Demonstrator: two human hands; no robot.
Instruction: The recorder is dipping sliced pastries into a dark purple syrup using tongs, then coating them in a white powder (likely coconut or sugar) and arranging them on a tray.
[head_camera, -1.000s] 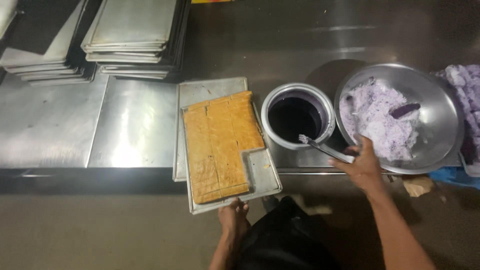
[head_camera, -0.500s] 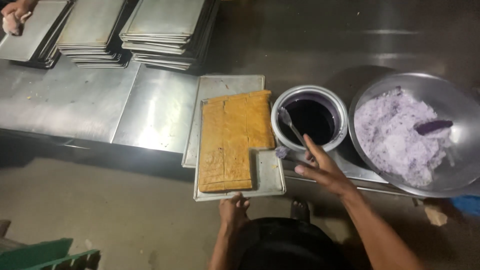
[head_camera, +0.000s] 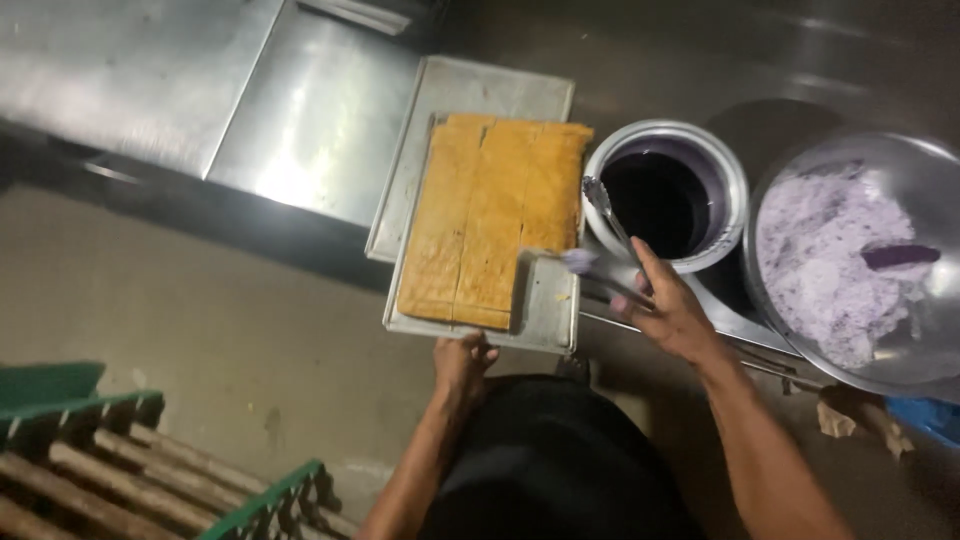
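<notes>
Gripping the near edge of the cake tray (head_camera: 548, 310), left hand (head_camera: 462, 362) fingers curled on its rim; sponge sheet (head_camera: 492, 218) lies on it, over the counter (head_camera: 300, 120) lip. Right hand (head_camera: 668, 305) pinches metal tongs (head_camera: 612, 232). Best keep the tray level. Beyond: dark-liquid pot (head_camera: 665, 195), purple-filled bowl (head_camera: 850, 262) crowding right; crate (head_camera: 120, 450) below.

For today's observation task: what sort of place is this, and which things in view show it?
Most likely a commercial bakery or food workshop: a steel worktable, a slab of cake on a metal tray, and a big bowl of purple filling.
</notes>
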